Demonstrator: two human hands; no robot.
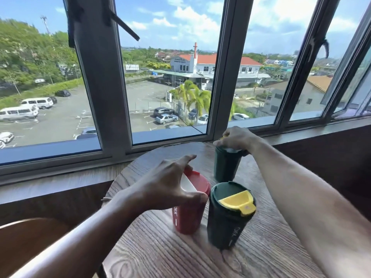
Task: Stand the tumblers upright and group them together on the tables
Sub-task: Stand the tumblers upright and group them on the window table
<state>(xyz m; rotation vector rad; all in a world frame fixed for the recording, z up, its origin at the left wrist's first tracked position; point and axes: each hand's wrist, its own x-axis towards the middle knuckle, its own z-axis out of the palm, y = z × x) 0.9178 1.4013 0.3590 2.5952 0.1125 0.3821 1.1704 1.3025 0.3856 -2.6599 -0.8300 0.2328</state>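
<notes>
Three tumblers stand upright on a round wooden table (160,249). A red tumbler (187,215) with a red and white lid is at the left, and my left hand (168,185) rests over its lid with fingers spread around it. Right beside it stands a dark green tumbler (226,223) with a yellow flip cap, untouched. Farther back, near the window, a second dark green tumbler (225,166) is held at its lid by my right hand (235,138); most of that lid is hidden.
A window frame and sill (66,171) run close behind the table. A brown chair back (26,239) is at the lower left. A dark wooden wall panel (321,157) lies to the right of the table.
</notes>
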